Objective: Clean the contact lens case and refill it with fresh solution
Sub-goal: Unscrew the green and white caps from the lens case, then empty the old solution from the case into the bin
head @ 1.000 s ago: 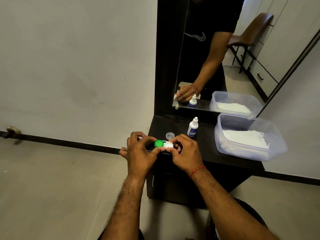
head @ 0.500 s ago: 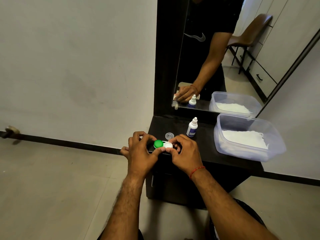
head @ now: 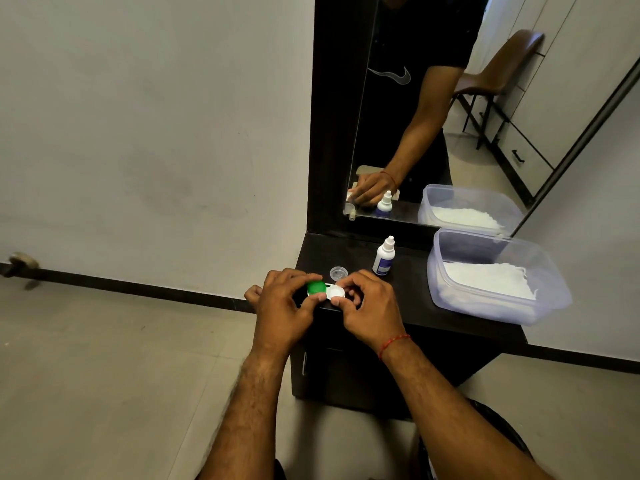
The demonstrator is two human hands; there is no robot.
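Note:
A contact lens case (head: 325, 291) with one green cap (head: 316, 287) and one white cap (head: 336, 292) is held between both hands above the front left of the dark table (head: 408, 306). My left hand (head: 280, 306) pinches the green cap side. My right hand (head: 367, 306) grips the white cap side. A small white solution bottle (head: 383, 257) with a blue label stands upright behind my right hand. A small clear round cap (head: 338, 272) lies on the table just behind the case.
A clear plastic tub (head: 550, 289) holding white tissues sits on the right of the table. A mirror (head: 433, 109) rises behind, reflecting an arm, the bottle and the tub. A pale wall stands to the left, tiled floor below.
The green cap has tilted slightly under my left fingers. Both hands stay in the same place on the case.

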